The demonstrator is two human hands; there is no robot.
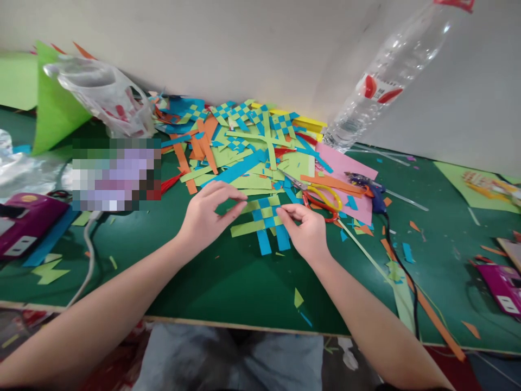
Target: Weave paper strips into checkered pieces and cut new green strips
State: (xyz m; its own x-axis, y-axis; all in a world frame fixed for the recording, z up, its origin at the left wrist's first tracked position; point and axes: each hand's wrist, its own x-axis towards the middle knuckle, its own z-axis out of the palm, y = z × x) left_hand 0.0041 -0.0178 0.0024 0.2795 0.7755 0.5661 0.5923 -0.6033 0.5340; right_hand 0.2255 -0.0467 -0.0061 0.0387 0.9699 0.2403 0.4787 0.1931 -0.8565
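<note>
Right hand (308,229) pinches one paper weave (267,213); left hand (207,213) near-pinched, hold unclear; one bottle (380,89).

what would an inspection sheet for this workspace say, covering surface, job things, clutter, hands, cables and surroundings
Surface: green table, scattered with paper scraps.
Job's things: woven paper piece, blue and light-green strips interlaced, lying flat.
Clutter: paper heap behind it; scissors and glue gun to the right.
Hands: left hand near its left side, right hand at its right edge; grips unclear.
Cables: black cable and white cable reach the front edge.
Surroundings: pale wall behind; clear bottle beside it.
</note>
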